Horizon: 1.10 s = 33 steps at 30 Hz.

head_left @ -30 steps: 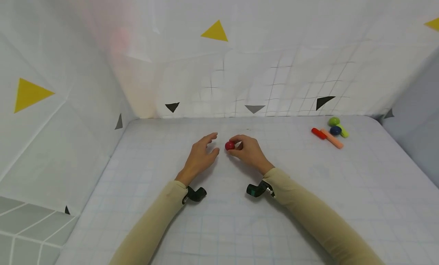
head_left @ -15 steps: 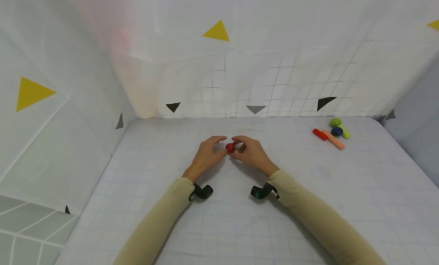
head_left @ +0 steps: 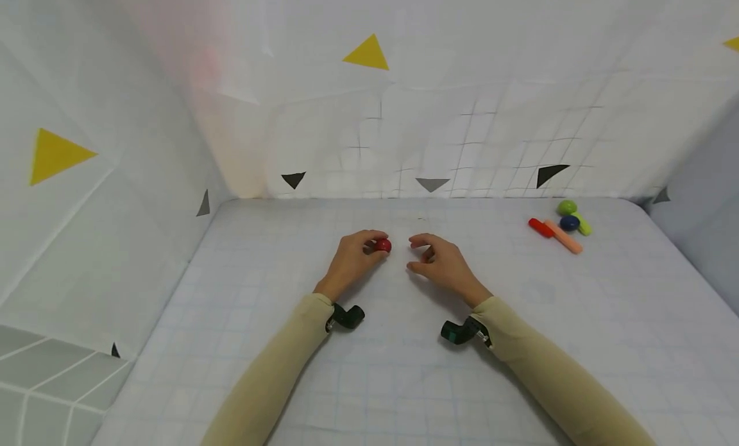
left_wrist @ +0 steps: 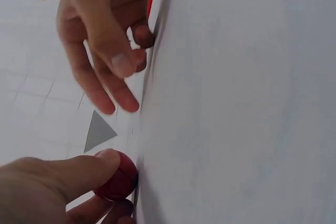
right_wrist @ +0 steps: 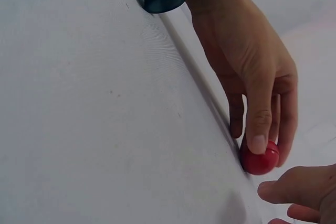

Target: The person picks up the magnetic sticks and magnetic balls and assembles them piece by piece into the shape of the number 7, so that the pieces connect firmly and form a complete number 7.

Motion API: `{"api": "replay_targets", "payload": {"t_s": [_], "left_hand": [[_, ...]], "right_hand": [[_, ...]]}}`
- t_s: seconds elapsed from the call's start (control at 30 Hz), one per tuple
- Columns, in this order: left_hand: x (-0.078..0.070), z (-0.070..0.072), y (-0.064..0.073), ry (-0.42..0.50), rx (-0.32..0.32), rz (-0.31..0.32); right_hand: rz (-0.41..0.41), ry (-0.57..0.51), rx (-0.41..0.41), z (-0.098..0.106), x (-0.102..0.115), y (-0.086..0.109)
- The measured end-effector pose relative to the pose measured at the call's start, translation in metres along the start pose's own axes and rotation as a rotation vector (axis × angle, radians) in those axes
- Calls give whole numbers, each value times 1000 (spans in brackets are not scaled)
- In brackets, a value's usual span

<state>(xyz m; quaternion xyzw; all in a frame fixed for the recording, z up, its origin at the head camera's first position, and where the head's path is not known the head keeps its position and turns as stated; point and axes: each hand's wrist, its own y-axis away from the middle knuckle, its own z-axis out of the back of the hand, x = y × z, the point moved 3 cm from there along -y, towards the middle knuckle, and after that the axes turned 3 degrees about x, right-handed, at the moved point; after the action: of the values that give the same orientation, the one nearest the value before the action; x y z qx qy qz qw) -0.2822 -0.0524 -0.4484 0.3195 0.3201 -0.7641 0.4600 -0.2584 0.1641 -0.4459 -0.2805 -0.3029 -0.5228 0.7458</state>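
A small shiny red ball (head_left: 383,245) with a fine seam line round it is pinched between the thumb and fingers of my left hand (head_left: 348,258), low over the white table. In the left wrist view, the thumb presses on the side of the ball (left_wrist: 122,181), and some fingers are hidden behind it. My right hand (head_left: 446,264) is a short way to the right, fingers loosely bent and nothing between them. The right wrist view shows the right thumb (right_wrist: 294,184) just apart from the ball.
At the back right lie a red stick (head_left: 540,227), a peach stick (head_left: 563,237) and a yellow-green stick (head_left: 583,224). Beside them are a green oval piece (head_left: 567,207) and a dark blue one (head_left: 569,223). White sheeted walls (head_left: 323,125) enclose the back and sides.
The red ball has passed from my right hand to my left. My left hand moved right to meet it, and my right hand let go and drew back to the right.
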Motion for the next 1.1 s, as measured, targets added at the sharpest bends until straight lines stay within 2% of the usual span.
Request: {"api": "replay_targets", "payload": {"t_s": [0.2,0.53,0.87,1.1], "left_hand": [[12,5,2,16,-33,60],[16,10,6,47,-63,82],[18,13,10,111,-133,80],[21,11,9,111,-125,95]], "right_hand": [[-31,-13,10,6,-3,6],[-45,-34,11,17,-5,16],[-46,-30,-42,43,-6,17],[-55,-7,-80,56,-11,17]]}}
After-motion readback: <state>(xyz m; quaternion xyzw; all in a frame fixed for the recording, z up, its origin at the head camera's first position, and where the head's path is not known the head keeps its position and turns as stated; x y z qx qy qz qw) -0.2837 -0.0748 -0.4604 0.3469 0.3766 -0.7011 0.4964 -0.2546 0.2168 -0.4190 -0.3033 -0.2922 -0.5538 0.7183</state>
